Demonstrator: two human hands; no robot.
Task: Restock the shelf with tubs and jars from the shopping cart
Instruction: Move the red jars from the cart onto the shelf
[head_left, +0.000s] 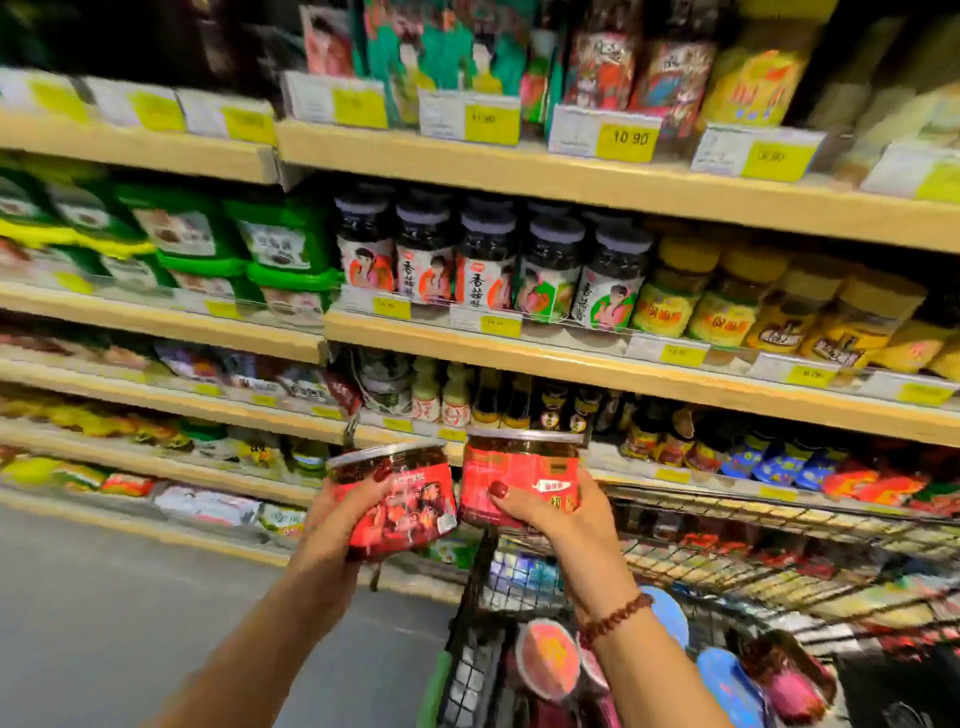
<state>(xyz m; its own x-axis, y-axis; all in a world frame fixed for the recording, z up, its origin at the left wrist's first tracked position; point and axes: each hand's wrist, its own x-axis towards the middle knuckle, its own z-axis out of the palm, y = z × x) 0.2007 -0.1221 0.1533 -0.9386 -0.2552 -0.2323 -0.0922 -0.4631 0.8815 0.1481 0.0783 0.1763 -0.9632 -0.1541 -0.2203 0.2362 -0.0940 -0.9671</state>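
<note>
**Wooden shelves stocked in rows, wire cart below**

The top board, across the upper frame, holds upright packets behind yellow price tags. At the middle level, green tubs are stacked at left. On the middle board, dark jars stand at centre and yellow-lidded jars to the right. The lower board carries small bottles. At lower right, a wire shopping cart holds round tubs with pink and blue lids. Grey floor fills the lower left.
</note>
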